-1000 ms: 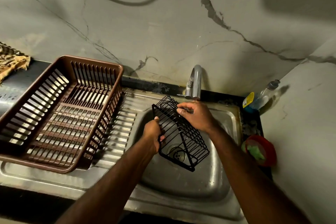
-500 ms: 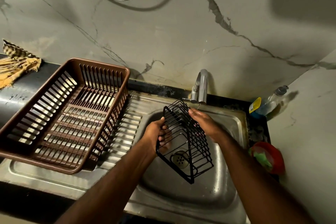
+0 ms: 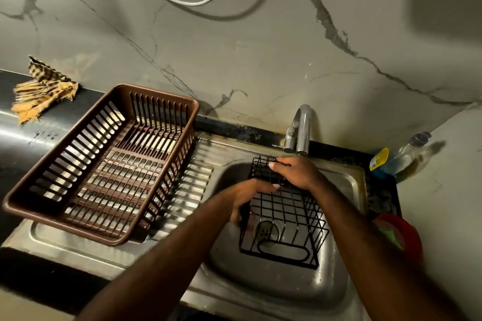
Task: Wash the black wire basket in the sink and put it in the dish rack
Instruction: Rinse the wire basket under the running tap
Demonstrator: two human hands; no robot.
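- I see the black wire basket (image 3: pixel 284 212) held over the sink (image 3: pixel 339 292) bowl, above the drain, just below the tap (image 3: pixel 300 129)
- My right hand (image 3: pixel 294 172) grips the basket's far top edge, fingers curled over the wires
- My left hand (image 3: pixel 250 194) holds the basket's left side; its fingers are blurred, so I cannot tell how they lie
- The brown dish rack (image 3: pixel 104 161) sits on the drainboard left of the sink, apart from the basket

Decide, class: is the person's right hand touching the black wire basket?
Touching. The head view shows the right hand lying on the far upper edge of the black wire basket, its fingers curled over the wires below the tap.
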